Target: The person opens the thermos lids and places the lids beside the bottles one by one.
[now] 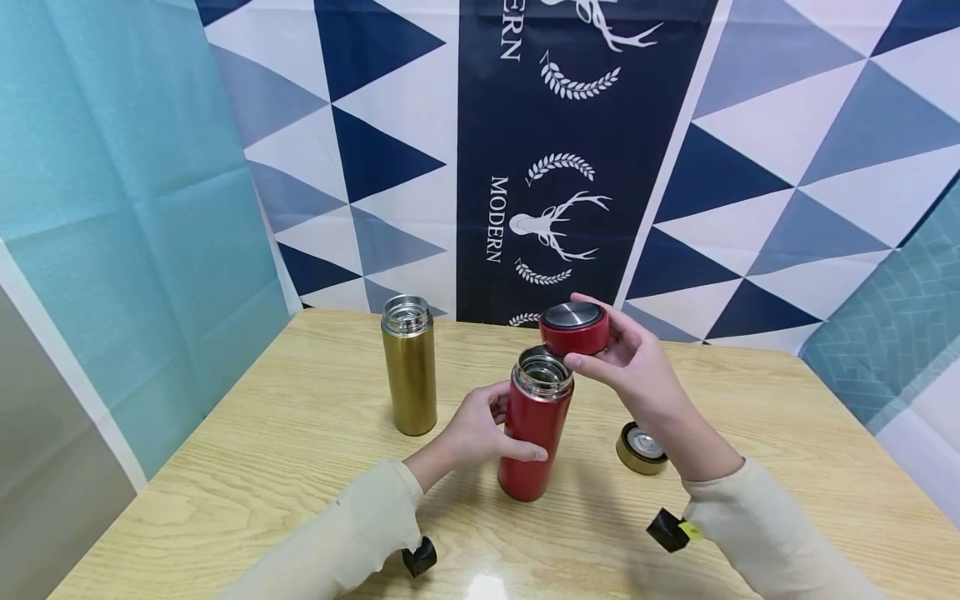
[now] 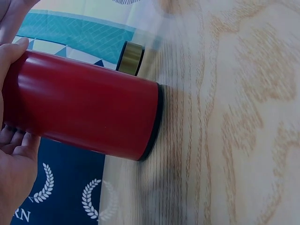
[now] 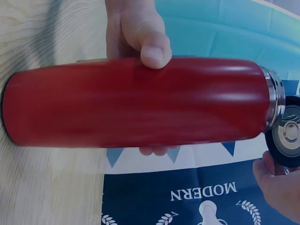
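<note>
Between the two hands, upright on the worktop (image 1: pixel 300 433), stands the open red flask (image 1: pixel 534 437): left hand (image 1: pixel 480 432) wraps its body, right hand (image 1: pixel 637 367) pinches the red lid (image 1: pixel 574 327) just above its mouth. Under the right wrist lies a gold lid (image 1: pixel 641 448); beyond the left hand stands a gold flask (image 1: pixel 408 365).

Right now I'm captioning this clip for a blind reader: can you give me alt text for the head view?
A left hand grips an open red flask upright on a wooden table, while the right hand holds its red lid just above the mouth. A gold flask stands open at left; its gold lid lies at right.
</note>
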Demonstrator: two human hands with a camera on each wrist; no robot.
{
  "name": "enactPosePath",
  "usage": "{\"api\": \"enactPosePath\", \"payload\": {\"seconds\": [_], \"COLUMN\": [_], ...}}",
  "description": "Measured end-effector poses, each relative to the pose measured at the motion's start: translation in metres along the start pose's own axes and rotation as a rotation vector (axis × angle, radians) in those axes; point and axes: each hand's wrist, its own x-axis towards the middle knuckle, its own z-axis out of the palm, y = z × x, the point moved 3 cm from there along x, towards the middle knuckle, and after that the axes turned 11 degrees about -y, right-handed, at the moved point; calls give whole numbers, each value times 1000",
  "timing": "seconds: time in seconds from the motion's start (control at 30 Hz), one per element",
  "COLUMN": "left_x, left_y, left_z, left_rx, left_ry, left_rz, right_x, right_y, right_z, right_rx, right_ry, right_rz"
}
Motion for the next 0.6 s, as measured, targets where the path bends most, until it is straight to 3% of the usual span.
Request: {"api": "enactPosePath", "payload": {"seconds": [0.27,0.6], "left_x": [0,-1], "left_y": [0,2], "left_z": [1,2], "left_rx": [1,-9], "left_ry": [10,20], "left_rz": [-4,-26], "right_x": [-3,-9], "right_y": [5,20], "right_z": [-12,-32], "right_rx": [8,-49], "right_ry": [94,125], "right_rz": [-14,31]}}
